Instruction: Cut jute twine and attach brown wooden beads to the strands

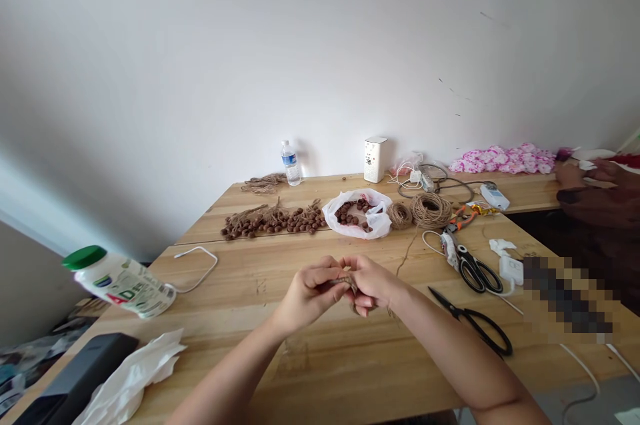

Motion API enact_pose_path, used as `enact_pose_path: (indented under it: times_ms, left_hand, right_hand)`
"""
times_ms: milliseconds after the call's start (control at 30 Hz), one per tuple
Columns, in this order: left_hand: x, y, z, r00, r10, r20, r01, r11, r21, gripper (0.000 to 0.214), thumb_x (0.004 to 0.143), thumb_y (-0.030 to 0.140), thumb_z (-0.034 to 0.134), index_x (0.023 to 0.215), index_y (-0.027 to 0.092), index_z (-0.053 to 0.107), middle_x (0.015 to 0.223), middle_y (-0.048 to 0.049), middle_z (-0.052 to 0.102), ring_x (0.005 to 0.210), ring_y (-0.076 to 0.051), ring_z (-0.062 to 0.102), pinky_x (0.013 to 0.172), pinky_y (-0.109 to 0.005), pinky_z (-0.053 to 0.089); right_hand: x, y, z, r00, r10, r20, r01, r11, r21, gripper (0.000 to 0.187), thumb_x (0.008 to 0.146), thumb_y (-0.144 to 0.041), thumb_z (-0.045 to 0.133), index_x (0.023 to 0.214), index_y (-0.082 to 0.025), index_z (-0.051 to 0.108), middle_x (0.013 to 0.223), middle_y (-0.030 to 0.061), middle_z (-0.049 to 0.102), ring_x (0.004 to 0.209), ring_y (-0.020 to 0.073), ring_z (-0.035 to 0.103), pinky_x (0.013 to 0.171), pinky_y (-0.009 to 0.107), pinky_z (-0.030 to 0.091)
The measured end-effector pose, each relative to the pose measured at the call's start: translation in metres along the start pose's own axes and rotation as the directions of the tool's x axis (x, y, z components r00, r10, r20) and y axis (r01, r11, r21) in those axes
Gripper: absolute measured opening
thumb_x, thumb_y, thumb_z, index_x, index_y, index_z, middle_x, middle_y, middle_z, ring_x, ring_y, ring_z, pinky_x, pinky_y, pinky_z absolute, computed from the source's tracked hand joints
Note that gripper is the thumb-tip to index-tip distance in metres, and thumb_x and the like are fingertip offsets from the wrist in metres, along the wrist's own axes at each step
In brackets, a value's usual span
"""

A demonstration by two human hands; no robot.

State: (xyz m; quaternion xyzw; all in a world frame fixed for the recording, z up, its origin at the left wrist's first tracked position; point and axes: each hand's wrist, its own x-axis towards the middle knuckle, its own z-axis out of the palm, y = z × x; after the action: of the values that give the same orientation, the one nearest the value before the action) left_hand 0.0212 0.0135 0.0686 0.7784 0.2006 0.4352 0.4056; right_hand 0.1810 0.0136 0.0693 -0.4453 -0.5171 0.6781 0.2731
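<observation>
My left hand [311, 292] and my right hand [373, 282] meet above the middle of the wooden table, fingers closed on a short piece of brown twine [353, 286]. Fingers hide most of that piece, so I cannot tell whether it is knotted. A loose twine strand [405, 255] runs from near my right forearm up towards two twine balls [431, 212]. Beyond my hands stands an open white plastic bag [381, 228] with brown round nut-like pieces [353, 213] in it. Left of it lie bunches of similar pieces with twine ends [273, 220].
Black-handled scissors [483, 328], a second pair [477, 272] and orange-handled pliers [463, 217] lie right. A white bottle with green cap [127, 282] stands left. A water bottle [291, 165] and white box [375, 160] are by the wall. Another person's hand [570, 175] shows far right.
</observation>
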Motion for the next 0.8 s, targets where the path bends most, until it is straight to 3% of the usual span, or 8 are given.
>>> enact_pose_path:
  times_ms: [100, 167, 233, 267, 300, 433, 600, 800]
  left_hand:
    - [0.002, 0.004, 0.001, 0.986, -0.164, 0.011, 0.163, 0.976, -0.141, 0.017, 0.082, 0.028, 0.062, 0.076, 0.014, 0.070, 0.070, -0.0041, 0.059, 0.063, -0.013, 0.055, 0.058, -0.026, 0.047]
    - [0.003, 0.005, 0.001, 0.969, -0.248, -0.003, 0.243, 0.951, -0.191, 0.019, 0.079, 0.032, 0.065, 0.074, 0.013, 0.068, 0.067, -0.0017, 0.055, 0.059, -0.011, 0.051, 0.055, -0.024, 0.044]
    - [0.004, 0.006, 0.002, 0.953, -0.302, -0.010, 0.292, 0.929, -0.225, 0.021, 0.078, 0.033, 0.066, 0.072, 0.013, 0.067, 0.065, -0.0002, 0.053, 0.058, -0.010, 0.047, 0.053, -0.023, 0.041]
    - [0.004, 0.006, 0.002, 0.949, -0.315, -0.007, 0.304, 0.920, -0.247, 0.021, 0.077, 0.034, 0.067, 0.072, 0.013, 0.066, 0.065, 0.0001, 0.052, 0.058, -0.010, 0.046, 0.053, -0.023, 0.041]
    - [0.005, 0.005, 0.003, 0.947, -0.322, -0.003, 0.309, 0.911, -0.273, 0.022, 0.076, 0.035, 0.067, 0.073, 0.013, 0.066, 0.065, 0.0001, 0.053, 0.059, -0.010, 0.046, 0.054, -0.023, 0.041]
    - [0.005, 0.002, 0.006, 0.923, -0.384, 0.034, 0.369, 0.854, -0.366, 0.029, 0.072, 0.041, 0.070, 0.077, 0.012, 0.066, 0.066, 0.0002, 0.054, 0.054, -0.007, 0.043, 0.049, -0.022, 0.037]
    - [0.003, -0.004, 0.010, 0.841, -0.537, 0.069, 0.510, 0.743, -0.433, 0.041, 0.065, 0.049, 0.073, 0.077, 0.012, 0.062, 0.045, 0.0086, 0.040, 0.037, -0.002, 0.027, 0.037, -0.017, 0.021]
    - [0.003, -0.003, 0.009, 0.821, -0.569, 0.052, 0.524, 0.714, -0.465, 0.043, 0.059, 0.049, 0.077, 0.070, 0.012, 0.057, 0.047, 0.0059, 0.049, 0.033, -0.001, 0.030, 0.034, -0.017, 0.022]
  right_hand:
    - [0.001, 0.001, -0.005, 0.947, -0.269, -0.174, 0.216, 0.937, -0.276, 0.017, 0.088, -0.031, 0.047, 0.100, -0.020, 0.049, 0.066, -0.0012, 0.061, 0.038, 0.0070, 0.046, 0.039, 0.019, 0.039]
    - [-0.003, -0.004, -0.012, 0.779, -0.578, -0.241, 0.397, 0.753, -0.524, 0.015, 0.087, -0.029, 0.051, 0.097, -0.018, 0.056, 0.082, 0.0045, 0.063, 0.056, 0.0102, 0.055, 0.051, 0.022, 0.045]
    - [-0.011, -0.012, -0.018, 0.590, -0.780, -0.210, 0.489, 0.552, -0.676, 0.012, 0.087, -0.024, 0.051, 0.090, -0.017, 0.061, 0.093, 0.0075, 0.062, 0.075, 0.0146, 0.057, 0.068, 0.027, 0.048]
    - [-0.017, -0.016, -0.020, 0.542, -0.823, -0.168, 0.521, 0.486, -0.702, 0.011, 0.087, -0.022, 0.051, 0.088, -0.017, 0.062, 0.095, 0.0079, 0.061, 0.084, 0.0166, 0.057, 0.076, 0.030, 0.047]
    - [-0.022, -0.021, -0.021, 0.531, -0.839, -0.116, 0.552, 0.446, -0.705, 0.011, 0.087, -0.021, 0.052, 0.087, -0.018, 0.062, 0.097, 0.0078, 0.061, 0.091, 0.0180, 0.057, 0.083, 0.033, 0.046]
    - [-0.036, -0.029, -0.018, 0.627, -0.777, 0.055, 0.597, 0.434, -0.675, 0.008, 0.085, -0.022, 0.058, 0.081, -0.018, 0.064, 0.097, 0.0060, 0.061, 0.096, 0.0189, 0.056, 0.091, 0.036, 0.042]
    - [-0.031, -0.024, -0.015, 0.706, -0.708, 0.025, 0.554, 0.530, -0.642, 0.010, 0.082, -0.020, 0.059, 0.073, -0.017, 0.060, 0.093, 0.0048, 0.060, 0.089, 0.0167, 0.057, 0.085, 0.033, 0.044]
    - [-0.025, -0.019, -0.015, 0.743, -0.669, 0.014, 0.560, 0.609, -0.562, 0.017, 0.087, -0.024, 0.054, 0.072, -0.016, 0.055, 0.090, 0.0051, 0.057, 0.085, 0.0155, 0.056, 0.077, 0.029, 0.046]
